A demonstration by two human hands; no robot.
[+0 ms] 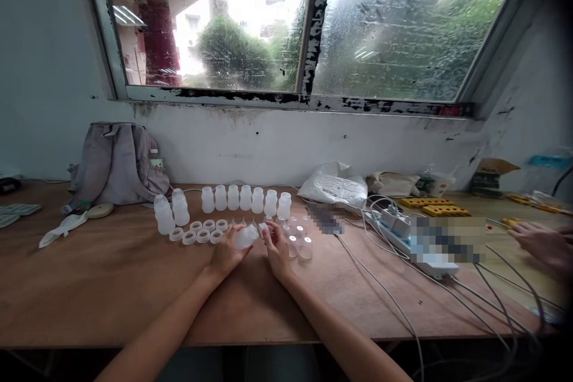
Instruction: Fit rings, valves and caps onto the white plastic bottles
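While the left hand [226,255] has its fingers wrapped around a tilted bottle [244,238] in front of the row, neck toward the right hand [278,249], the latter's fingers pinch what seems a small pale piece [263,228], too blurred to name. White rings [203,236] lie left of the hands on the counter [134,286], clear caps [305,252] to their right; behind, seven bottles [246,197] stand upright in a row.

bottles [245,198] behind rings [203,235] | backpack [119,164] left (on table [111,286]) | power strip [405,243] right
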